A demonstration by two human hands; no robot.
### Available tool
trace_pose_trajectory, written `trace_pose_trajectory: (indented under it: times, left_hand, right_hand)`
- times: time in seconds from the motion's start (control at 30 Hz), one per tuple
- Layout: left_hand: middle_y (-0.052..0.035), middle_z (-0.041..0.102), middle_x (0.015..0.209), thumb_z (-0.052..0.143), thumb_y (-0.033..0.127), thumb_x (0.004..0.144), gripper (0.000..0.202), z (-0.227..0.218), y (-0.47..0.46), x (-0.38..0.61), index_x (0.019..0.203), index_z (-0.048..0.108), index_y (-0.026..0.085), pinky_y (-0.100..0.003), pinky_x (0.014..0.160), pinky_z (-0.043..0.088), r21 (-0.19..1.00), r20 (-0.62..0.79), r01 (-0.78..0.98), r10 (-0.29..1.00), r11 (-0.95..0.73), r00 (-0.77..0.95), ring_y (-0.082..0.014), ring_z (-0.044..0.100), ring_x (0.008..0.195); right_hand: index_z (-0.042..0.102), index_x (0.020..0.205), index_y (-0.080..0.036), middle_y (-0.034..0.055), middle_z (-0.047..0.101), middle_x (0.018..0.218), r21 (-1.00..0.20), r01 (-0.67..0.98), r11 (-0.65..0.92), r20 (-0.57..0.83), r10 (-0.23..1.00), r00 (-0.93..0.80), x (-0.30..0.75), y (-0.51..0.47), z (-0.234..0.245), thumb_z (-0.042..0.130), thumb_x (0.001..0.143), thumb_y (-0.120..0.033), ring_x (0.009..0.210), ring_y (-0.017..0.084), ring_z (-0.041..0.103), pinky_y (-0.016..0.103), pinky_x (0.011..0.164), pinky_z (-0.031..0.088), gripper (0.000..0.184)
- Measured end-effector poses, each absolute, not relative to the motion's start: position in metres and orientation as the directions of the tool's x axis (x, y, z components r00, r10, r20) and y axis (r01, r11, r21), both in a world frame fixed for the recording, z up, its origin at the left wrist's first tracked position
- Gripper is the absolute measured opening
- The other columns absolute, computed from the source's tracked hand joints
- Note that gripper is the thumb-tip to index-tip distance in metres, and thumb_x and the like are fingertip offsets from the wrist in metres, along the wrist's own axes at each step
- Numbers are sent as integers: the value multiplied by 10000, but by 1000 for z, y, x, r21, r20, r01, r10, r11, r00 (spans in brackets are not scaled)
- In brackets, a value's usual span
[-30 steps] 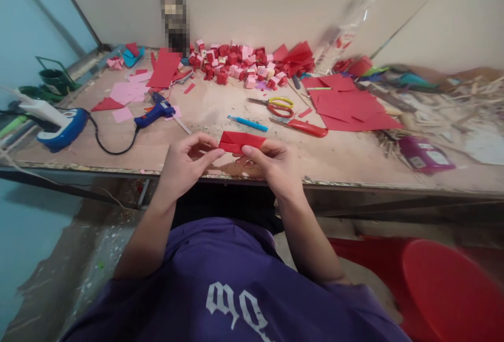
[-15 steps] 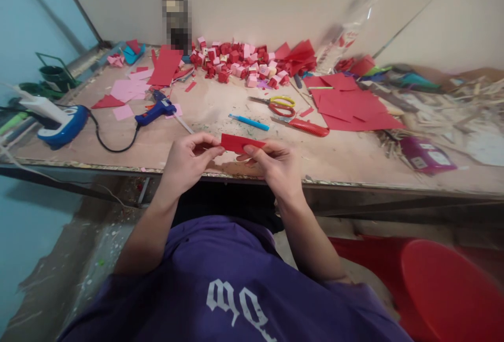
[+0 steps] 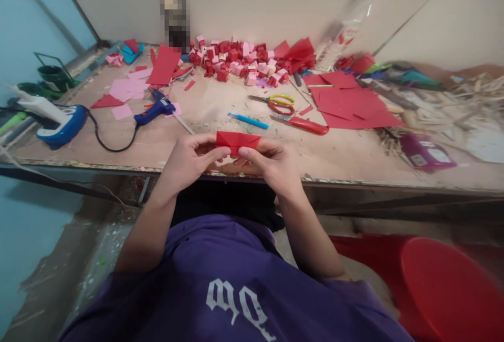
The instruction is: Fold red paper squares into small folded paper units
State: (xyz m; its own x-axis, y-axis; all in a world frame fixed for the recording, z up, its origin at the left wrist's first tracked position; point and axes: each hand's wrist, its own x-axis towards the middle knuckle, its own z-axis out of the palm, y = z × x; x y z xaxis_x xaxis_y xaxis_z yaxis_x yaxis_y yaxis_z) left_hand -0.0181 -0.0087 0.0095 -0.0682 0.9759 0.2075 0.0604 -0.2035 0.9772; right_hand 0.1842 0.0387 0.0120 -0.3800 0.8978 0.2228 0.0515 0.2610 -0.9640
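Note:
A folded piece of red paper (image 3: 238,139) with slanting creases is held just above the table's front edge. My left hand (image 3: 192,159) is closed on its left end, thumb in front and fingers behind. My right hand (image 3: 275,162) grips the right end in the same way, and both thumbs press close together at the lower middle. Beyond the paper lie a light-blue pen-like tool (image 3: 248,120), yellow-and-red-handled scissors (image 3: 281,104) and a red-handled cutter (image 3: 305,125).
At the back is a heap of small red and pink paper cubes (image 3: 236,61). A blue glue gun (image 3: 155,110) lies left, its cord near a blue-and-white power strip (image 3: 63,127). Red sheets (image 3: 354,103) and a purple packet (image 3: 425,152) are on the right.
The red paper has turned, so its creased side now shows. My left hand has taken a fuller hold, and the two thumbs have come closer together.

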Motion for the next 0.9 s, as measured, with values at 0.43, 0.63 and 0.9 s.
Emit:
trace_pose_trajectory:
  times: [0.43, 0.63, 0.9]
  left_hand:
    - [-21, 783, 687, 757, 285, 924, 219, 11, -13, -17, 730, 762, 185, -229, 658, 621, 935, 333, 209, 912, -286, -240, -155, 747, 636]
    - [-21, 784, 682, 767, 270, 904, 168, 12, -13, -16, 763, 775, 179, -226, 640, 624, 935, 345, 188, 894, -301, -285, -153, 742, 616]
    - [-15, 792, 699, 761, 249, 897, 134, 9, -13, -14, 796, 794, 167, -209, 655, 633, 926, 365, 212, 889, -314, -278, -150, 760, 637]
  right_hand:
    - [787, 868, -248, -2, 775, 832, -955, -53, 291, 296, 928, -226, 187, 35, 3, 1002, 750, -411, 701, 173, 736, 315, 654, 594, 294]
    - [811, 851, -246, -8, 747, 777, -976, -39, 216, 219, 948, -232, 187, 39, 6, 1023, 699, -419, 658, 162, 674, 304, 592, 540, 313]
    - [796, 821, -226, -36, 678, 653, -973, -73, 218, 229, 944, -238, 186, 41, 5, 1015, 718, -393, 551, 118, 591, 261, 528, 465, 294]
